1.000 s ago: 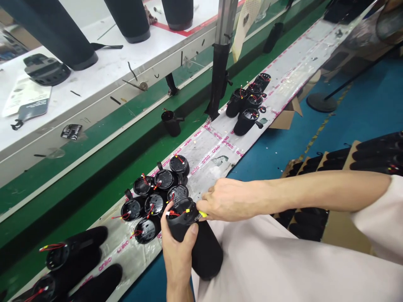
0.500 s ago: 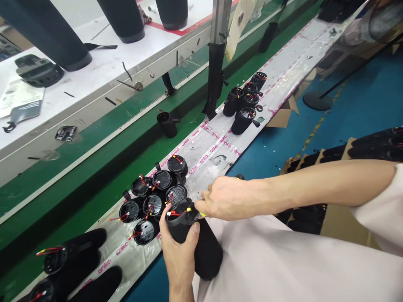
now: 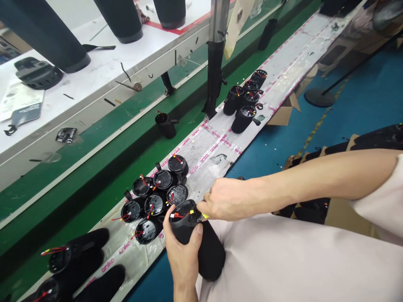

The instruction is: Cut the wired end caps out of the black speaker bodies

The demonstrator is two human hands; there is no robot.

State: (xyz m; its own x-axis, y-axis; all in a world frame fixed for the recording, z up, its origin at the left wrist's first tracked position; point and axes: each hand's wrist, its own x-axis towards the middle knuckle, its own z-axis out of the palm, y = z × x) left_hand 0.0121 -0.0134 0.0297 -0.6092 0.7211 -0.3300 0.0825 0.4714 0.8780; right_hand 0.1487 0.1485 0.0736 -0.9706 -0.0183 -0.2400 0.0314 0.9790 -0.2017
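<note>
While the left hand (image 3: pixel 181 251) wraps its grip around a black cylinder (image 3: pixel 197 239) held over the lap, just off the tabletop (image 3: pixel 217 147) edge, the right hand (image 3: pixel 225 199) pinches a small yellow piece (image 3: pixel 204 215) at the cylinder's open top, where red wires (image 3: pixel 178 216) show. Just beside it on the tabletop stands a cluster (image 3: pixel 155 197) of like cylinders with red wires. Farther along sits a second cluster (image 3: pixel 247 98). More cylinders (image 3: pixel 78 260) lie at lower left. A lone one (image 3: pixel 165 124) stands on the green belt (image 3: pixel 94 167).
</note>
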